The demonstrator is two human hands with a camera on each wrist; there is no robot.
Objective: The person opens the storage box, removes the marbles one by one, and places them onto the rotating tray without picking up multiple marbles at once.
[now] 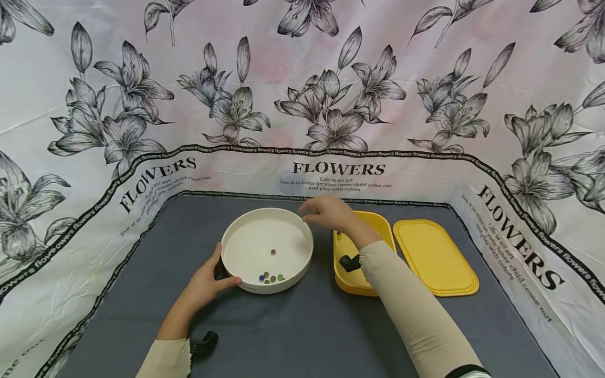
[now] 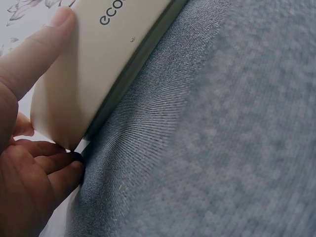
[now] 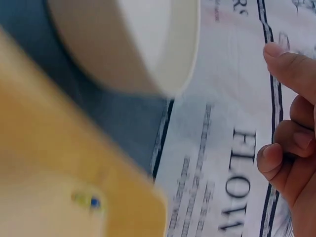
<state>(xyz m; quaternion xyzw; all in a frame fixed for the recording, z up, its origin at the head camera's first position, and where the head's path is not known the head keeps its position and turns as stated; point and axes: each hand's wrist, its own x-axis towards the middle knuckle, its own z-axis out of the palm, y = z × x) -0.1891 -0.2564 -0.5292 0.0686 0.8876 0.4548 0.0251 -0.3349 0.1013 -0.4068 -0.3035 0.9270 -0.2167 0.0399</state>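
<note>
My left hand (image 1: 205,283) grips a round white tray (image 1: 252,231) at its near left side. In the left wrist view, the thumb (image 2: 37,54) lies along the tray's outer wall, printed with dark letters, and the other fingers are tucked at its bottom edge. Several small glass marbles (image 1: 272,279) gather inside at the near wall, and one marble (image 1: 273,252) sits nearer the middle. Above the tray's far right rim is my right hand (image 1: 331,214), its fingers loosely bent with nothing between them. The right wrist view shows it apart from the tray.
A yellow box (image 1: 354,286) stands right of the tray, partly hidden under the right forearm; small marbles (image 3: 91,201) lie in its corner. Its yellow lid (image 1: 437,257) lies flat farther right. Grey cloth (image 1: 293,336) covers the table, and a flowered sheet (image 1: 331,178) rises behind.
</note>
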